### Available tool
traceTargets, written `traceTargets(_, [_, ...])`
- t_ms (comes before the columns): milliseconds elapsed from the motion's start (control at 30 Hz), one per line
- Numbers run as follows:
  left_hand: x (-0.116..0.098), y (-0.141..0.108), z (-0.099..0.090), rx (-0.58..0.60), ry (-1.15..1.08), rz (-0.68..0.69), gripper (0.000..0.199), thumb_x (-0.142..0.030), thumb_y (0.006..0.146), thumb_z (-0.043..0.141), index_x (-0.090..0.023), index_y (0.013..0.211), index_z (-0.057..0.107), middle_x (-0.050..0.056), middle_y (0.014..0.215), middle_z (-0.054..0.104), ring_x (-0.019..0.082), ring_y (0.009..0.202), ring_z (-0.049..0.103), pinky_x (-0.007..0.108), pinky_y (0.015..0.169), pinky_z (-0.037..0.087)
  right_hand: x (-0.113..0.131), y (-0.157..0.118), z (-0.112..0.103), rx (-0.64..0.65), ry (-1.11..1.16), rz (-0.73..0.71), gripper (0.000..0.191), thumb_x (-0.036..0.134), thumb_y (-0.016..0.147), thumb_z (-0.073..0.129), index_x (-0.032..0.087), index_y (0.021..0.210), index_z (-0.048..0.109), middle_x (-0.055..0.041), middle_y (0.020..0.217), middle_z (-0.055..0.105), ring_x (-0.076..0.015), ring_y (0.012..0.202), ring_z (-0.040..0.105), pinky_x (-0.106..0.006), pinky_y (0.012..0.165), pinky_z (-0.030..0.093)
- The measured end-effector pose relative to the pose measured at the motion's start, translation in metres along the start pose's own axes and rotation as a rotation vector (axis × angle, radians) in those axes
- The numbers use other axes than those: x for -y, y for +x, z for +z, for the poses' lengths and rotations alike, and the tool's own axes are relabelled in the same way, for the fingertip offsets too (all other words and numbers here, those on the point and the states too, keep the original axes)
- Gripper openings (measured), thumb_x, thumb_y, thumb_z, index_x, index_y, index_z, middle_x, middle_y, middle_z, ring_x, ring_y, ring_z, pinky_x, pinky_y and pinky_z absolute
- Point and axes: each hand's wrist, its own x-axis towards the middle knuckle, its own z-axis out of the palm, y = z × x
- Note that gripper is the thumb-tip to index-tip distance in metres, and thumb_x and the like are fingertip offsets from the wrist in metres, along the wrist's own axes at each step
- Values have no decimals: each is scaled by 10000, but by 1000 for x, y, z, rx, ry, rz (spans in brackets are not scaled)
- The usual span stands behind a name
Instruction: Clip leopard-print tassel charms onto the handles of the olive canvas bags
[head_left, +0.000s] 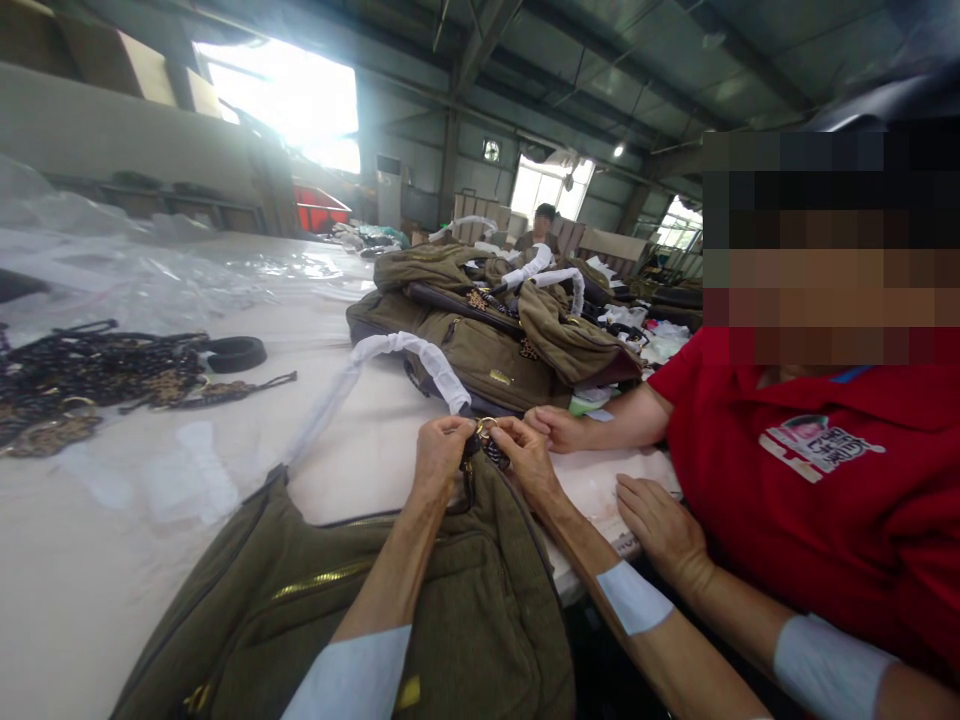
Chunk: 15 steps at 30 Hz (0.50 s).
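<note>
An olive-green handbag [495,590] with gold zips lies in front of me on the table. Its handle [401,345] is wrapped in white paper and arches up beyond the bag. At the handle's right end, my left hand [441,455] pinches the dark strap end. My right hand [531,462] is closed in a pinch on a gold ring [487,428] right beside it. Below the ring hangs a dark, patterned cord [495,455], partly hidden by my right fingers. Both hands are close together, fingertips almost meeting.
A co-worker in a red shirt [810,500] sits at right, one hand [562,430] close to my right hand. Similar bags [480,350] are piled beyond. Braided cords [112,375], a black strap roll [236,353] and plastic sheeting [165,265] lie on the white table [337,480].
</note>
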Motion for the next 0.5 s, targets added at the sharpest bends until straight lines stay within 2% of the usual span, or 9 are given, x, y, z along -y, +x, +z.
traceTargets(233, [-7, -1, -1, 130, -31, 62, 164, -299, 589, 668, -150, 656, 690, 24, 725, 656, 137, 689, 583, 239, 659, 414, 7, 1, -2, -29, -109, -57, 265, 424, 734, 654, 176, 824, 671, -20, 794, 666, -155, 728, 583, -257, 677, 453])
traceTargets(400, [-9, 0, -5, 200, -106, 98, 124, -264, 583, 676, -158, 647, 688, 12, 743, 609, 128, 711, 570, 242, 684, 418, 4, -1, -10, 127, 62, 174, 309, 481, 786, 596, 199, 876, 687, -47, 856, 684, -168, 757, 606, -293, 696, 464])
traceTargets(500, [-8, 3, -9, 245, -88, 108, 120, -253, 583, 671, -157, 649, 700, 21, 760, 595, 137, 756, 551, 251, 713, 411, 4, 0, -16, 238, 146, 262, 285, 484, 816, 564, 233, 836, 697, -71, 878, 690, -156, 725, 616, -306, 704, 469])
